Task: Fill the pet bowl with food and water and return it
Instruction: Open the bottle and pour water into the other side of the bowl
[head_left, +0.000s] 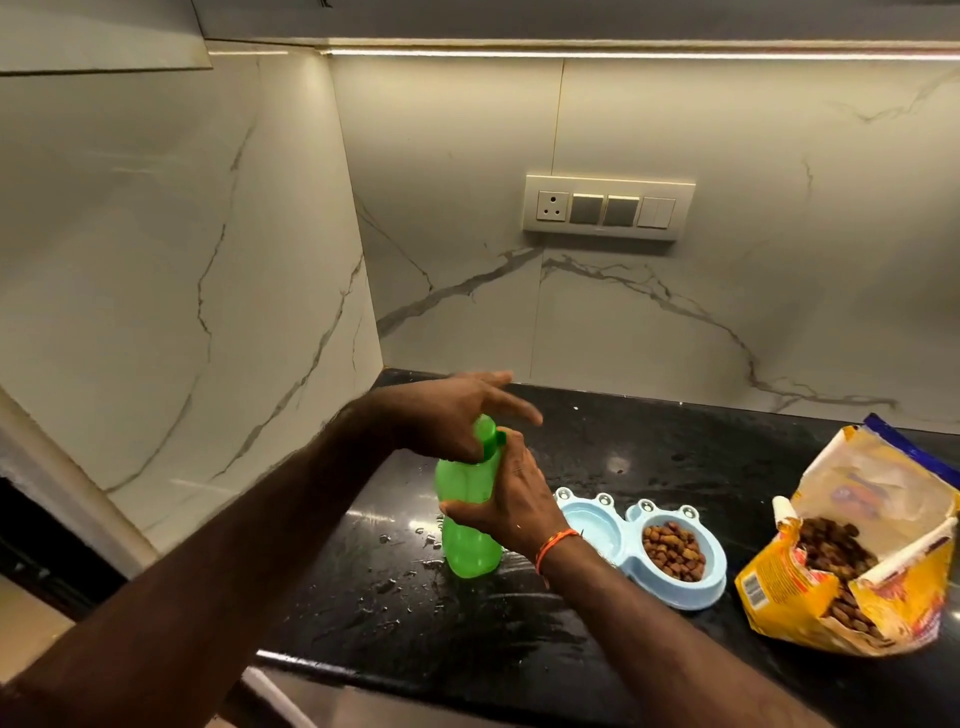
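Observation:
A green plastic bottle (467, 545) stands upright on the black counter (649, 452). My right hand (511, 499) grips its upper body from the right. My left hand (457, 415) sits on the green cap (488, 434), thumb pressed at the cap and fingers stretched out forward. To the right lies the light blue double pet bowl (711, 587); its right cup holds brown kibble (674, 552), and its left cup (589, 525) looks pale, contents hard to tell.
An open yellow bag of kibble (852, 566) lies at the right of the counter. Water drops (405, 577) are scattered on the counter around the bottle. A marble wall with a switch panel (608, 210) rises behind; a side wall closes the left.

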